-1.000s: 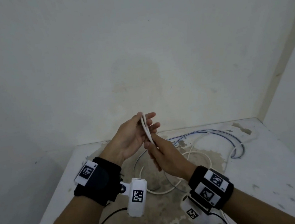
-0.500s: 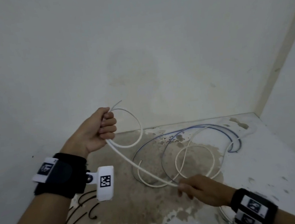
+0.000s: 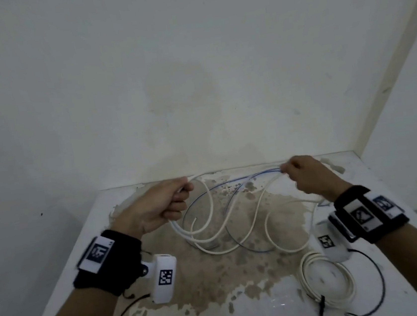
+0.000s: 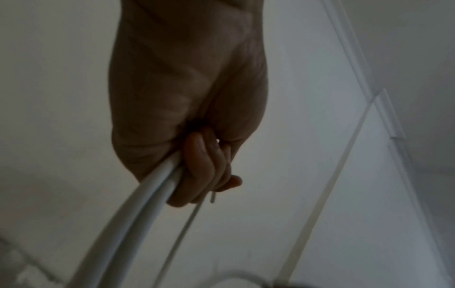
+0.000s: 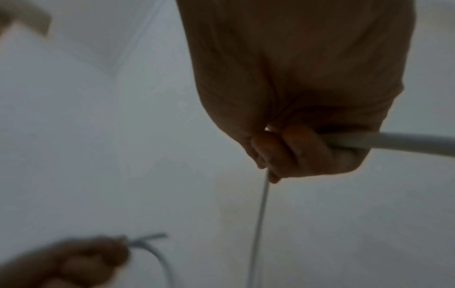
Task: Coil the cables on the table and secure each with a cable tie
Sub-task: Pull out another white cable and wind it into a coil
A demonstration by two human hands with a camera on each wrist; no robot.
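A long white cable (image 3: 239, 228) lies in loose loops on the stained table (image 3: 216, 281). My left hand (image 3: 166, 204) grips two strands of it (image 4: 147, 193) in a fist above the table's back left. My right hand (image 3: 305, 175) holds another stretch of the same white cable (image 5: 393, 142) above the back right, fingers curled round it. The cable runs taut between the two hands. A thin blue cable (image 3: 240, 237) lies tangled under the white loops.
A coiled white cable (image 3: 328, 282) rests at the front right of the table. Black wires (image 3: 372, 282) trail from the wrist cameras near it. A white wall (image 3: 193, 81) rises right behind the table, with another wall on the right.
My right hand has risen from low near the front to the back right, drawing the cable with it. My left hand has come down and forward, still gripping its loop.
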